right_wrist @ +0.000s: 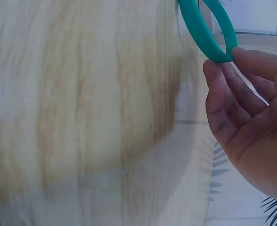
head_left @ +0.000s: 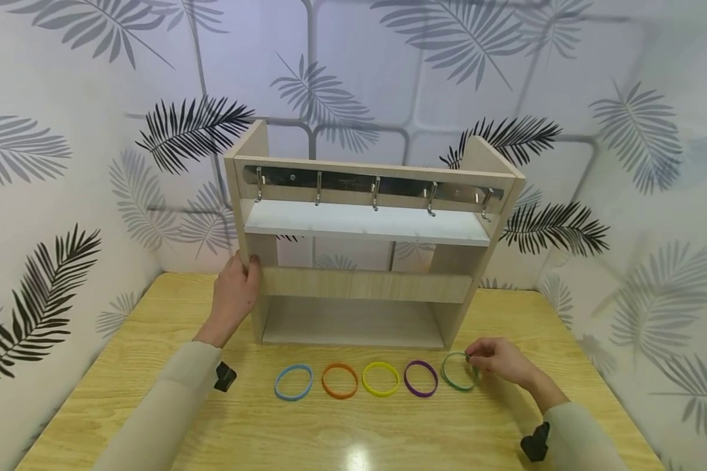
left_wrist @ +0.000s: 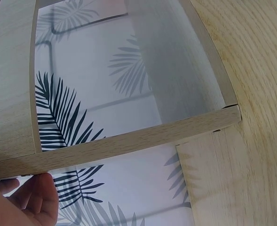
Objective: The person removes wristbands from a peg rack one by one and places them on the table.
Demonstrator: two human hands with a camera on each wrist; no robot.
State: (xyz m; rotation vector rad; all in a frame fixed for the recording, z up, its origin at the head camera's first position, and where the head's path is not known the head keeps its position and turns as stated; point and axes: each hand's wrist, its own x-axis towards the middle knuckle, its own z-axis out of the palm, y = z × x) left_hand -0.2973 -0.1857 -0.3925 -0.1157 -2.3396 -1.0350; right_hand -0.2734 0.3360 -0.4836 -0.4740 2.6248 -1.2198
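A small wooden shelf rack (head_left: 365, 284) with a metal strip of several hooks (head_left: 376, 193) stands on the table. My left hand (head_left: 233, 296) grips its left side panel; in the left wrist view, curled fingers (left_wrist: 45, 197) show at the panel's edge. At the right, my right hand (head_left: 503, 361) pinches a green silicone wristband (right_wrist: 209, 35) between thumb and fingertips, with the band's ring tilted up. To its left on the table lie a purple wristband (head_left: 421, 379), a yellow wristband (head_left: 380, 379), an orange wristband (head_left: 340, 381) and a blue wristband (head_left: 293, 383), spaced in a row.
The light wooden table (head_left: 342, 438) extends in front of the row. Behind and on both sides rise walls with leaf-patterned paper (head_left: 353, 72). The rack has a white shelf (head_left: 365, 224) below the hooks and a crossbar (head_left: 365, 284) lower down.
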